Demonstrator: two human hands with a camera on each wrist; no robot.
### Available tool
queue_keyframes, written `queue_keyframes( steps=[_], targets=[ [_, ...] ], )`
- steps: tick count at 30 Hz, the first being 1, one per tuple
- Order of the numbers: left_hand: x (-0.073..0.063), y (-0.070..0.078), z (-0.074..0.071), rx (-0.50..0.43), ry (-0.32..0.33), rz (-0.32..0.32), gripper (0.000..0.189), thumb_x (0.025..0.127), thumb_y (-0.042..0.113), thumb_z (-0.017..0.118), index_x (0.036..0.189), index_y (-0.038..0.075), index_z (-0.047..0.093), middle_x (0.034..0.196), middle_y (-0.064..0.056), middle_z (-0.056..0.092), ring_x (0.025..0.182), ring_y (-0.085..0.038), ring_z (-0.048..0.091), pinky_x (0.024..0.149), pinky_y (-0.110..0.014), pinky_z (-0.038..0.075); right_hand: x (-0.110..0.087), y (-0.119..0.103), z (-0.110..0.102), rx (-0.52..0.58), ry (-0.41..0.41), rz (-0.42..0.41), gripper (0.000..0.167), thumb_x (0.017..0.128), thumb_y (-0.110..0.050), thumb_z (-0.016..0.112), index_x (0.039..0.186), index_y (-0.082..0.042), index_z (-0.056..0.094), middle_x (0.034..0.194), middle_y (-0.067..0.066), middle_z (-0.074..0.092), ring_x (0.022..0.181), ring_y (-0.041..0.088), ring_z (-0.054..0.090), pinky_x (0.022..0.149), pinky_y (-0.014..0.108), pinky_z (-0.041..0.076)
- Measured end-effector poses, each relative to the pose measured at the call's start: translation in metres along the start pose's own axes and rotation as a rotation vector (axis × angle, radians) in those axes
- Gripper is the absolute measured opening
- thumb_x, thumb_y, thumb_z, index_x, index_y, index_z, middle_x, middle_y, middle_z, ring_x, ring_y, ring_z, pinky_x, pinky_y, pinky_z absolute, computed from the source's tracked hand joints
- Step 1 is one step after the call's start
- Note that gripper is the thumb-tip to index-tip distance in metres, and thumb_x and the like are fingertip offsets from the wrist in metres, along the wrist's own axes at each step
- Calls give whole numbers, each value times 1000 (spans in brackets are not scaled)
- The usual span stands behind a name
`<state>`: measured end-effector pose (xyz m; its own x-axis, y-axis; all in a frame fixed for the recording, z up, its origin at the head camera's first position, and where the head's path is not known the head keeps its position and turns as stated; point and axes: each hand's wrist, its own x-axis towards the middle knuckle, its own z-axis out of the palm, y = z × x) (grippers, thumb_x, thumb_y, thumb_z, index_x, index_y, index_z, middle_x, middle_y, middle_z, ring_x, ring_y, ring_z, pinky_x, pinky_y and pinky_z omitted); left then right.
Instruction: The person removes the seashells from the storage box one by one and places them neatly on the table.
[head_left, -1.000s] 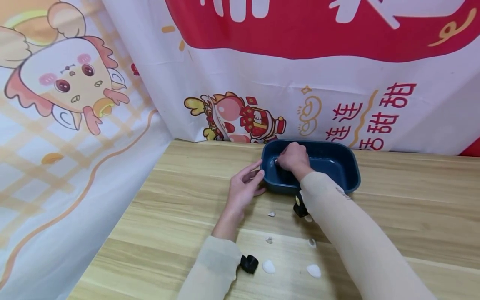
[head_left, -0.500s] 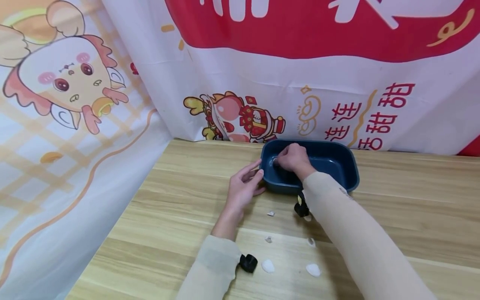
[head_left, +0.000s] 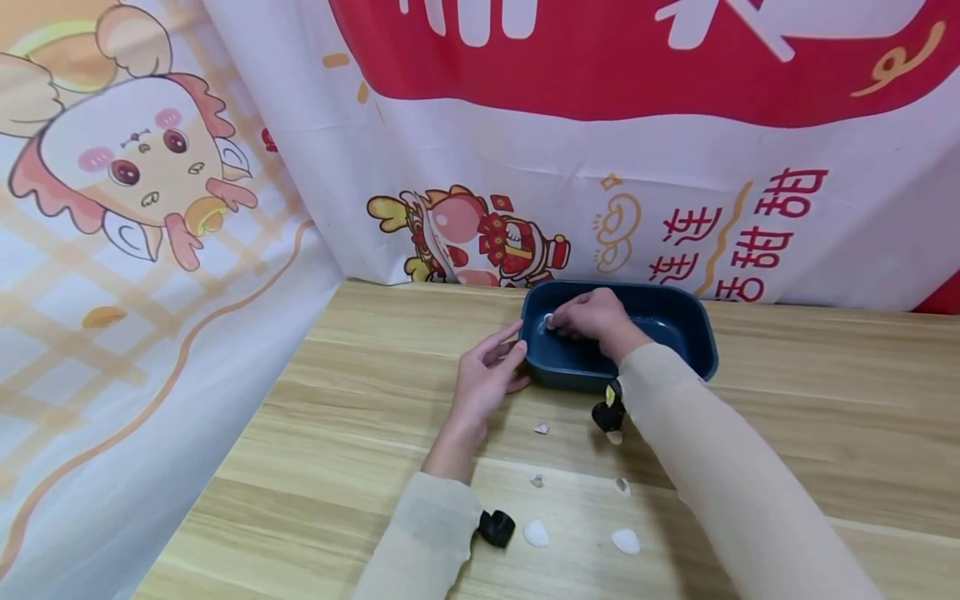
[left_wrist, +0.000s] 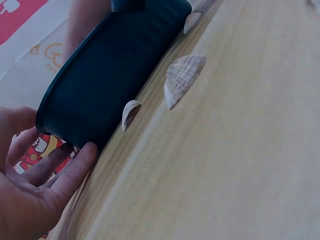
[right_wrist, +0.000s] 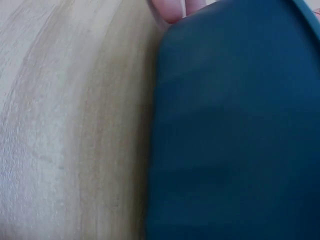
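A dark blue rectangular basin (head_left: pixel 660 293) stands on the table against the cloth backdrop. My right hand (head_left: pixel 596 317) reaches down inside it, fingers curled, with a small white seashell (head_left: pixel 550 321) at the fingertips near the basin's left end. Outside that end, my left hand (head_left: pixel 483 379) rests its fingers and thumb against the wall, loosely spread; the left wrist view shows these fingers (left_wrist: pixel 75 172) touching the side. In the right wrist view the basin's outer wall (right_wrist: pixel 230 125) hides the right hand's fingers.
On the wooden table (head_left: pixel 360 400) in front of the basin lie several seashells, among them a white one (head_left: pixel 536 533), another white one (head_left: pixel 626 541) and a small one (head_left: pixel 542 428). A printed cloth (head_left: pixel 480 133) hangs directly behind the basin.
My right hand has shifted slightly to the right within the basin, and more of the white seashell shows at its fingertips. The left hand stays in place.
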<state>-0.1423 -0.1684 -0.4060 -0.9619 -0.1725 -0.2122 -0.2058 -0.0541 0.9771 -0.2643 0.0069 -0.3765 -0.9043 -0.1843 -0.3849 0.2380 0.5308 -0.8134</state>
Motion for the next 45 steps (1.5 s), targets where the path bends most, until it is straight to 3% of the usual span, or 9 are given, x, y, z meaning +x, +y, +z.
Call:
queue_keyframes(
  steps=[10,21,32,45],
  targets=[
    [-1,2,0,-6,5,6,35,106,30,72,138,43,71,145,-6,67,130,-25,70,96,-40,68,-17,1,-17,120,-30,-20,34,101,-27,78,125,-3,76,100,3,79,92,16,71,85,27,62],
    [-3,-2,-3,-33,18,7,36,105,25,73,140,37,71,145,-10,68,125,-28,73,95,-42,68,-60,0,-39,82,-62,-91,39,101,-39,77,126,-8,75,120,9,75,105,23,68,93,29,60],
    [-1,-3,3,-36,-11,14,37,104,26,74,139,39,71,146,-8,67,126,-27,72,97,-41,68,-109,18,-56,97,-73,-129,44,98,-42,81,125,-9,74,116,4,75,101,24,68,86,24,64],
    [1,-2,1,-31,4,30,37,105,25,73,140,36,71,145,-9,68,127,-27,72,94,-41,68,-145,52,-56,192,-91,-172,39,99,-36,81,123,-7,74,108,3,78,96,26,69,84,29,65]
  ],
)
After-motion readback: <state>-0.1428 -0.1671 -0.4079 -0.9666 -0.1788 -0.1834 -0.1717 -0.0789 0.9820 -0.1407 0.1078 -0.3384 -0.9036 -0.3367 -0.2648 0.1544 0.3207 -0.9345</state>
